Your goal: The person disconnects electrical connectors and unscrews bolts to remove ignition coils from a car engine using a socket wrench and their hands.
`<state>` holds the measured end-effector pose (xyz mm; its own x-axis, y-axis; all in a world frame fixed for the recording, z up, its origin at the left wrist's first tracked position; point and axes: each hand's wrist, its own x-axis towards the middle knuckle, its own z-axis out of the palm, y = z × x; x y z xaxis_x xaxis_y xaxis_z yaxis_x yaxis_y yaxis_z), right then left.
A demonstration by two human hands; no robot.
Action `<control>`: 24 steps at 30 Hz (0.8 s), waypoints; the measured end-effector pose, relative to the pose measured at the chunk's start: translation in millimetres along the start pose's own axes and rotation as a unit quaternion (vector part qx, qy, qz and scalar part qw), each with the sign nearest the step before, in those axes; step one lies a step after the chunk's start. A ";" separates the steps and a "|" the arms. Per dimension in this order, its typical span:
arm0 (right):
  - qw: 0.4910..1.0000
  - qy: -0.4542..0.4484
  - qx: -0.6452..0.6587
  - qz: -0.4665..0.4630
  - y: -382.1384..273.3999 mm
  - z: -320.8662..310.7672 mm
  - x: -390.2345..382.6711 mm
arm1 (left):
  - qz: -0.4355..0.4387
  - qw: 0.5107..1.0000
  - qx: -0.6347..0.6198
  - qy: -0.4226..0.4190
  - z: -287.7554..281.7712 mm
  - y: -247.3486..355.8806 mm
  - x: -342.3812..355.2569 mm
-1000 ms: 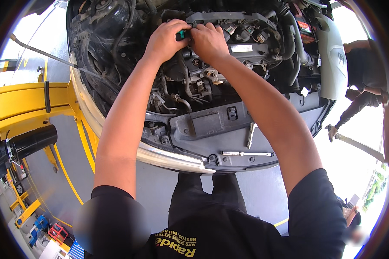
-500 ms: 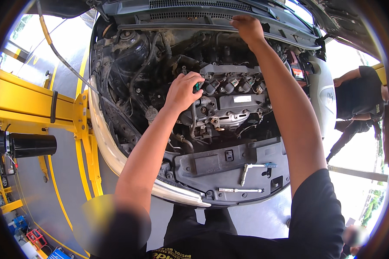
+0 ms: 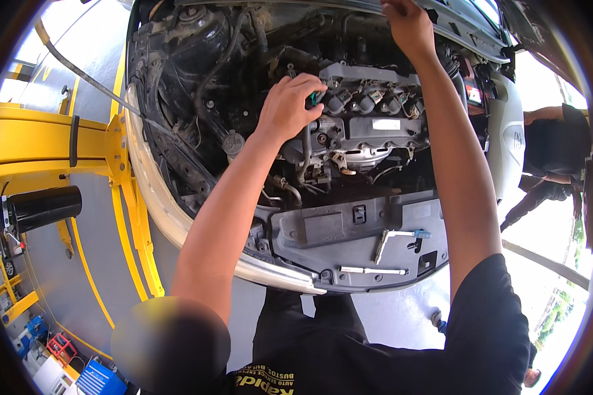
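Observation:
My left hand [image 3: 288, 108] is curled over the left end of the engine [image 3: 375, 130]. Its fingers close around a small green part [image 3: 313, 100], mostly hidden by the hand. A row of dark ignition coils [image 3: 370, 99] runs along the engine just right of it. My right hand [image 3: 411, 29] reaches over the back of the engine bay, by the dark cowl edge [image 3: 451, 36]. Its fingers look pinched together, partly cut off by the picture's upper edge; whatever they hold cannot be made out.
A ratchet with an extension [image 3: 402, 237] and a long silver socket bar [image 3: 373, 270] lie on the grey front cover [image 3: 316, 240]. To the left stands a yellow lift arm [image 3: 53, 145]. A co-worker in black [image 3: 556, 145] is at the right side.
The view has shifted, so the engine sits higher in the picture. My left hand keeps its place on the engine. My right hand stays near the cowl and appears shifted rightward along it.

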<state>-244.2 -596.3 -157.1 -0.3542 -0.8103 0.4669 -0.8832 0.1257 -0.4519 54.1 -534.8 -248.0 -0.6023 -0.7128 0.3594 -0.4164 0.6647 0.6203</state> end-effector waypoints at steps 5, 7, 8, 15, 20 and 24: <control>0.949 -0.249 -0.024 -0.194 -20.2 -8.3 -134.8 | 0.026 1.000 0.002 0.003 2.9 7.7 9.9; 0.944 -0.259 -0.055 -0.198 -25.8 -1.6 -148.6 | 0.023 1.000 0.000 -0.012 3.9 13.7 9.2; 0.945 -0.260 -0.051 -0.193 -31.7 1.0 -151.0 | 0.022 1.000 0.011 -0.004 3.6 11.9 9.0; 0.913 -0.242 -0.187 -0.269 -19.8 13.4 -163.5 | 0.033 0.999 0.012 0.020 10.6 10.1 9.8; 0.871 -0.277 -0.237 -0.330 -33.5 9.8 -149.9 | 0.051 0.998 0.015 0.031 8.7 2.6 6.8; 0.852 -0.301 -0.228 -0.363 -29.6 7.2 -142.2 | 0.045 0.998 0.019 0.028 11.1 4.8 8.9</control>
<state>-165.5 -488.9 -215.6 0.4372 -0.8985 -0.0395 -0.8784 -0.4360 0.1958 39.2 -535.4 -249.5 -0.6001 -0.6603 0.4516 -0.3883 0.7340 0.5573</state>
